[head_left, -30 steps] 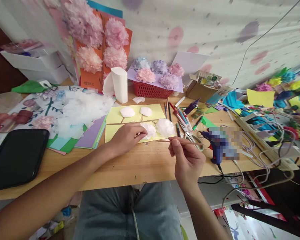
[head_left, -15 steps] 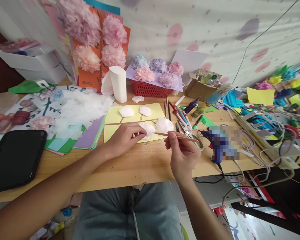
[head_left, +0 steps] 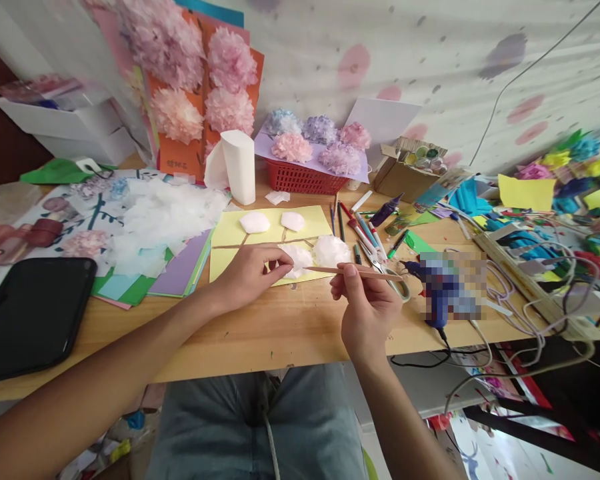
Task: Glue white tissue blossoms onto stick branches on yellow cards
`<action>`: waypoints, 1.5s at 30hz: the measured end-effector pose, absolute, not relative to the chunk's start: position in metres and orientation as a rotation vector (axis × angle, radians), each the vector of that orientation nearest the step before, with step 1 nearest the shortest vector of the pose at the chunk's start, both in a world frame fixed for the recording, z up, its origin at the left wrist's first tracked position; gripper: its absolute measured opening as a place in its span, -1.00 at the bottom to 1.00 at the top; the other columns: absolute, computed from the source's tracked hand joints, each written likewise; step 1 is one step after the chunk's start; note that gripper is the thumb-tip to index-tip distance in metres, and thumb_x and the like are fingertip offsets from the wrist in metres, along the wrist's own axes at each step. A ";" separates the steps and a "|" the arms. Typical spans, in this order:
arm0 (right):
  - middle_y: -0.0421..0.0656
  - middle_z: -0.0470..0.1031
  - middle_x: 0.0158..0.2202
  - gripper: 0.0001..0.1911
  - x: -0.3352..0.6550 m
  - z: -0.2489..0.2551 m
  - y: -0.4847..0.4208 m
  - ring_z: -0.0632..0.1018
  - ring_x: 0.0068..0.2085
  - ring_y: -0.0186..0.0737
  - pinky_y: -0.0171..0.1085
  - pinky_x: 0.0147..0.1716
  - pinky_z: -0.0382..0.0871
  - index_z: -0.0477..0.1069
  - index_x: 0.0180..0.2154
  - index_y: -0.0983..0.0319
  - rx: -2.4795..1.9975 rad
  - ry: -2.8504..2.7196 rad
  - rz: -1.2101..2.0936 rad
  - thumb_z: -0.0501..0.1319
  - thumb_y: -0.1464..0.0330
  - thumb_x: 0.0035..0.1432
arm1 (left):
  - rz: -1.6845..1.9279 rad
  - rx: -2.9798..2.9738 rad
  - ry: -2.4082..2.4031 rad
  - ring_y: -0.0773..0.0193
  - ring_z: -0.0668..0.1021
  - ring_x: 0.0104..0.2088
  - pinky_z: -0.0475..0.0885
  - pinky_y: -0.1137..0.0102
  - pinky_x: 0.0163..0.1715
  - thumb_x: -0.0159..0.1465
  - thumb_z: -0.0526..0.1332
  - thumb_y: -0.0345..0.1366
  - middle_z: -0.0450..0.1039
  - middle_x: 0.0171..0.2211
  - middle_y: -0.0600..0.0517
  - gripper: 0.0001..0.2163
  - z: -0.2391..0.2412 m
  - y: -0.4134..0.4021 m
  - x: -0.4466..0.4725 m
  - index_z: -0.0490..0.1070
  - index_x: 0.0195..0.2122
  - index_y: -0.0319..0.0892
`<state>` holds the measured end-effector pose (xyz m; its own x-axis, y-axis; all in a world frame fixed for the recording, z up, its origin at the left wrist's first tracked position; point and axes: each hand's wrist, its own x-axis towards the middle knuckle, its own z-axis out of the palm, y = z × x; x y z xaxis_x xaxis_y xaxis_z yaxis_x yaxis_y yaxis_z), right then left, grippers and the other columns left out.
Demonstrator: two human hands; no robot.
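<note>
My right hand [head_left: 373, 307] grips a thin, pointed wooden stick [head_left: 325, 270]. The stick lies nearly level, its tip pointing left at a fluffy white tissue paper tuft [head_left: 299, 260] on a yellow sheet [head_left: 230, 263]. At the tuft's left edge, my left hand [head_left: 255, 273] has thumb and forefinger pressed together; whether tissue is pinched between them I cannot tell. A second fluffy white tuft [head_left: 331, 250] sits to the right. Two smoother white pads [head_left: 255, 222] lie farther back, above brown painted branch lines.
Loose white tissue pieces [head_left: 165, 213] are heaped at left, beyond a black tablet [head_left: 35, 320]. Scissors [head_left: 403, 287] and a blue glue gun [head_left: 437, 287] lie right of my right hand. A paper roll [head_left: 240, 167] and red basket [head_left: 305, 179] stand behind.
The view has shifted very slightly. Both hands stay almost where they were, with the stick's tip still beside the tuft.
</note>
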<state>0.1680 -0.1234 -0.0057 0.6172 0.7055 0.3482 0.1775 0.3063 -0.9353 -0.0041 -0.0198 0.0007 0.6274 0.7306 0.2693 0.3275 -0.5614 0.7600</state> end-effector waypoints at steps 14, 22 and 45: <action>-0.18 0.55 -0.46 -0.76 0.164 -0.011 -0.124 0.50 -0.49 -0.32 -0.29 -0.47 0.42 0.56 -0.38 0.23 -1.279 -1.008 0.354 0.29 0.22 0.27 | 0.810 2.285 0.808 0.31 0.52 -0.36 0.40 0.41 -0.34 0.33 0.19 -0.33 0.59 -0.34 0.03 -0.84 -0.007 -0.015 0.001 0.58 -0.31 -0.17; -0.13 0.60 -0.40 -0.77 0.169 -0.020 -0.124 0.57 -0.43 -0.25 -0.25 -0.41 0.50 0.58 -0.31 0.22 -1.364 -1.088 0.242 0.28 0.21 0.28 | 0.716 2.609 0.745 0.17 0.52 -0.23 0.36 0.31 -0.24 0.40 0.14 -0.31 0.54 -0.32 -0.03 -0.79 0.001 -0.001 0.003 0.58 -0.27 -0.18; -0.11 0.61 -0.39 -0.76 0.176 -0.017 -0.121 0.59 -0.41 -0.22 -0.23 -0.41 0.49 0.58 -0.34 0.22 -1.381 -1.099 0.210 0.29 0.20 0.26 | 0.444 2.824 0.776 0.10 0.41 -0.14 0.29 0.30 -0.32 0.38 0.10 -0.35 0.39 -0.29 -0.05 -0.76 0.006 0.014 0.014 0.53 -0.37 -0.17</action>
<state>0.1762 -0.1205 -0.0166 0.5227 0.6944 0.4946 0.4635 0.2555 -0.8485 0.0137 0.0143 0.0063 0.8191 0.5224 0.2368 0.4690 -0.8477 0.2478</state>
